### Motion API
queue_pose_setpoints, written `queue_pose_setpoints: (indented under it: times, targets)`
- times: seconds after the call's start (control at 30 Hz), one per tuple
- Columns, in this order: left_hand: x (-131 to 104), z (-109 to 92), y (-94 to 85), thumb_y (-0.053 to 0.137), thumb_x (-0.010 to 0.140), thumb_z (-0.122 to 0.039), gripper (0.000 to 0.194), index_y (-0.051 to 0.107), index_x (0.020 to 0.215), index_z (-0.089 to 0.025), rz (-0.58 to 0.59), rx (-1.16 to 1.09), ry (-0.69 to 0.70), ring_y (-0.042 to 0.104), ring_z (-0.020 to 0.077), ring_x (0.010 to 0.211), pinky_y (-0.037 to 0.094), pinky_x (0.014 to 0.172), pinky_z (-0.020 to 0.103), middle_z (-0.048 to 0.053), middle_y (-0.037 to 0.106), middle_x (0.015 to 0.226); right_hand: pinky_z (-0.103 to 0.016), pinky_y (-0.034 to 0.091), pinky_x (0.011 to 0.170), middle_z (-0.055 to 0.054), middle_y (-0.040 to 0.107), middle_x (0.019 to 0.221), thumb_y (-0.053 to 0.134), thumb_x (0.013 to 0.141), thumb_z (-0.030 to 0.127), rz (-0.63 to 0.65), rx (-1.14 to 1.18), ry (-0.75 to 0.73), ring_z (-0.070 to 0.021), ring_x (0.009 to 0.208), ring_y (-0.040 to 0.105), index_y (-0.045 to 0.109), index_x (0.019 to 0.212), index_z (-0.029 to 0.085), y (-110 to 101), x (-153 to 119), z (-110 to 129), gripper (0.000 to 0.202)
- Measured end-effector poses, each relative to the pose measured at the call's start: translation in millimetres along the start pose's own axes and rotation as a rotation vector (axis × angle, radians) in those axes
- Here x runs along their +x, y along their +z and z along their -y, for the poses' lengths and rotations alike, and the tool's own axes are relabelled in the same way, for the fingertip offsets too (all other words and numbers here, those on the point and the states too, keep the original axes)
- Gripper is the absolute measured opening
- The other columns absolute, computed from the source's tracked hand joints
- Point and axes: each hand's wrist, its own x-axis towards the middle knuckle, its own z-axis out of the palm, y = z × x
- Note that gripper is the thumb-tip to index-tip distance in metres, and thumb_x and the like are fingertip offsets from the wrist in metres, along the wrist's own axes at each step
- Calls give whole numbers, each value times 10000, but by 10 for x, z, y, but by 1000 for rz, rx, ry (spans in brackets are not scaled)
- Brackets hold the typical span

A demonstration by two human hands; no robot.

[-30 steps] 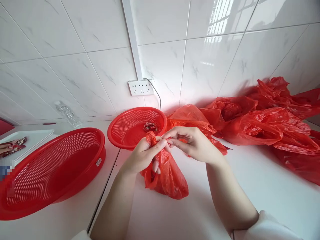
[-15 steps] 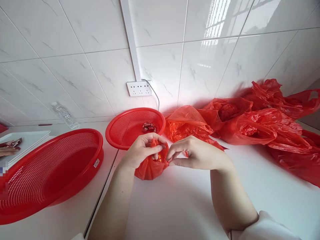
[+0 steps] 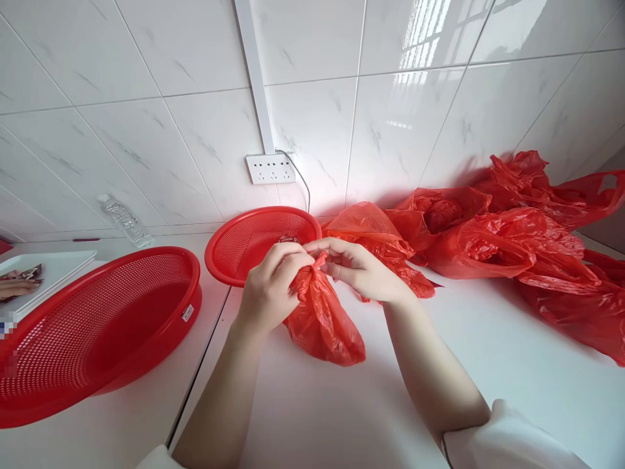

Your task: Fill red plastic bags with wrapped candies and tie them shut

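A small red plastic bag hangs between my hands over the white table, its neck gathered and twisted at the top. My left hand is closed on the left side of the gathered neck. From the right, my right hand pinches the top of the neck, its fingertips near those of my left hand. Just behind my hands stands a round red basket, with some dark red packets in it, mostly hidden by my left hand.
A larger red basket stands at the left, near a white tray where another person's hand touches packets. A clear bottle lies by the wall. Red plastic bags are heaped at the right, below a wall socket further left.
The bag's opening has been gathered into a twisted neck, and its body now hangs lower and to the right. My right hand has moved left, close to my left hand.
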Motion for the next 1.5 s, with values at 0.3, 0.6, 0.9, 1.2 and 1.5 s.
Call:
queue_pose_setpoints:
  times: [0.3,0.6,0.9,1.2,1.5]
  targets:
    - [31,4,-165,593,878,-246,151,738,922,-242,285,-171,-290,660,135,823,525,744,240,-5,736,901,-276,510,657,-25,687,940,404,915,191,-69,-289,158,-130,667,601,681,1134,231,-233,-161,85,355]
    - [48,16,-202,575,733,-175,143,652,834,-239,399,14,-529,592,117,657,462,598,229,-42,652,725,-252,351,521,-3,660,673,499,756,199,-306,-852,328,-133,561,524,718,786,217,-358,-242,55,221]
    - [38,134,-238,536,700,-240,127,581,818,-245,599,34,-688,538,125,594,355,492,237,-52,611,682,-257,340,517,7,675,692,526,704,250,-381,-905,481,-143,601,538,688,698,231,-665,-274,-156,164]
    - [-2,358,-260,511,676,-250,62,512,625,-215,749,30,-780,494,136,589,311,486,243,-21,562,645,-243,442,611,-4,678,653,487,711,223,-319,-701,600,-139,637,607,611,604,192,-1105,-525,-372,167]
    - [-65,489,-168,592,715,-378,171,663,821,-264,960,-67,-858,618,182,755,427,562,249,2,683,884,-322,501,852,-53,680,1140,589,756,296,-63,-756,655,-234,1028,633,672,1080,242,-1077,-539,-270,339]
